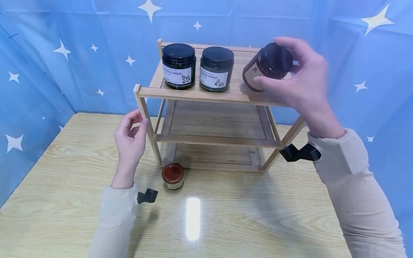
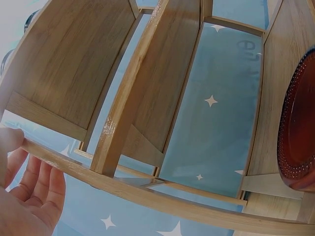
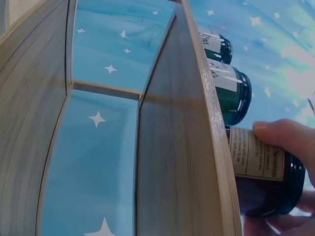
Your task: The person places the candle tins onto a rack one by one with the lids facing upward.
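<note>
My right hand (image 1: pixel 307 74) grips a dark brown candle jar (image 1: pixel 267 66) with a black lid and a tan label, tilted over the right end of the top shelf. To its left stand two dark green candle jars (image 1: pixel 179 65) (image 1: pixel 216 69) with black lids and white labels, upright on that shelf. At the front left post of the wooden rack (image 1: pixel 205 92), my left hand (image 1: pixel 129 137) pinches the post between thumb and fingers. In the left wrist view, the thumb lies on one side of the post (image 2: pixel 64 164) and curled fingers on the other.
A small candle jar (image 1: pixel 173 176) with a red-brown lid stands on the wooden table (image 1: pixel 230 219), by the rack's front left foot. The rack has two lower shelves (image 1: pixel 216 119). Blue cloth (image 1: pixel 98 72) with white stars hangs behind and beside the table.
</note>
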Available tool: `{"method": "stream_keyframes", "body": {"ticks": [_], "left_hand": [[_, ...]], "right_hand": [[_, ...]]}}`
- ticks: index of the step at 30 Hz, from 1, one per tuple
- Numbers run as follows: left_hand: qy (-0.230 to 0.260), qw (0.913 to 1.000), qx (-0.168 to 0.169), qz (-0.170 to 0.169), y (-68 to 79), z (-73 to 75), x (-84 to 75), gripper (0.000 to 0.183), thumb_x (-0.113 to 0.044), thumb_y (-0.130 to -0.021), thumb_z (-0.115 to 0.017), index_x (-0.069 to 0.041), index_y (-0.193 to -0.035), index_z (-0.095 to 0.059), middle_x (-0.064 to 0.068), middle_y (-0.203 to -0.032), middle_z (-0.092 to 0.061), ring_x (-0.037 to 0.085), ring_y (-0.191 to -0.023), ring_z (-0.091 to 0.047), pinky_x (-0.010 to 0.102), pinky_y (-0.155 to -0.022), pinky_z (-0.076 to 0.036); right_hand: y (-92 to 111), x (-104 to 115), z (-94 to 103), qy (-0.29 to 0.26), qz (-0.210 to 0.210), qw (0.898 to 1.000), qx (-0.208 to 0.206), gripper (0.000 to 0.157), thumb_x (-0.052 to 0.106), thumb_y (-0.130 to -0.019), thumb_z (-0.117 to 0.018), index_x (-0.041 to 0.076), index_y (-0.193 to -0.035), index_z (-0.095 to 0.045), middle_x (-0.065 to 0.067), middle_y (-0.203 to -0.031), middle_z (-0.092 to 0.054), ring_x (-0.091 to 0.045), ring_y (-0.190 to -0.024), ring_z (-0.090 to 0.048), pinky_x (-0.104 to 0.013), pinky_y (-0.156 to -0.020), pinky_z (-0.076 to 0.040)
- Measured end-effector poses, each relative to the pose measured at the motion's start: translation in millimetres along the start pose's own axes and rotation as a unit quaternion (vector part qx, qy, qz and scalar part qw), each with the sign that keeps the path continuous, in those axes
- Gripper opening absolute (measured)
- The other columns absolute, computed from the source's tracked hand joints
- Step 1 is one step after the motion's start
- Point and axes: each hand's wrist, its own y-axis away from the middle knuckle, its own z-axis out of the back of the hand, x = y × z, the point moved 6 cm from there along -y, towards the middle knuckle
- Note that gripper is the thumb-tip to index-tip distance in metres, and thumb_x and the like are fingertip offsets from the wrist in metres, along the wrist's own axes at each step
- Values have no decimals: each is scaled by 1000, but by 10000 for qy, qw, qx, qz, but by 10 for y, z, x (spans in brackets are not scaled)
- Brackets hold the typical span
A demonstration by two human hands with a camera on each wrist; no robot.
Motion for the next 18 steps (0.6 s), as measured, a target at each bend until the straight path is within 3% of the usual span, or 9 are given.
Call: {"method": "stream_keyframes", "body": {"ticks": [6,9,13,18], "left_hand": [[14,10000,3,-26,-3,-3,-4,24,6,-89,-60,20,-108,-56,-6,-88,-59,9,-85,-57,18,-72,-52],[25,10000,23,-79,-1,-2,-2,28,-1,-91,-62,21,-108,-56,-1,-88,-60,10,-85,-57,18,-72,-52],[39,9999,22,-92,2,-1,0,32,-6,-91,-64,21,-108,-56,4,-88,-60,10,-85,-57,19,-72,-52],[28,10000,-8,-55,0,-4,-5,27,0,-91,-62,21,-108,-56,0,-87,-59,9,-85,-57,19,-72,-52]], "right_hand": [[-28,-15,-57,312,-351,9983,355,73,7,-64,-88,12,-131,-60,-2,-115,-63,-12,-101,-54,-21,-85,-46],[-45,-45,-87,536,-536,9959,499,75,10,-66,-88,12,-133,-55,-4,-122,-60,-13,-105,-55,-23,-92,-45],[-62,-65,-122,595,-587,9948,574,75,10,-66,-88,9,-132,-53,-7,-125,-59,-16,-106,-56,-24,-94,-44],[-76,-61,-150,572,-625,9939,706,75,9,-67,-88,8,-133,-54,-8,-127,-59,-18,-107,-57,-24,-96,-43]]}}
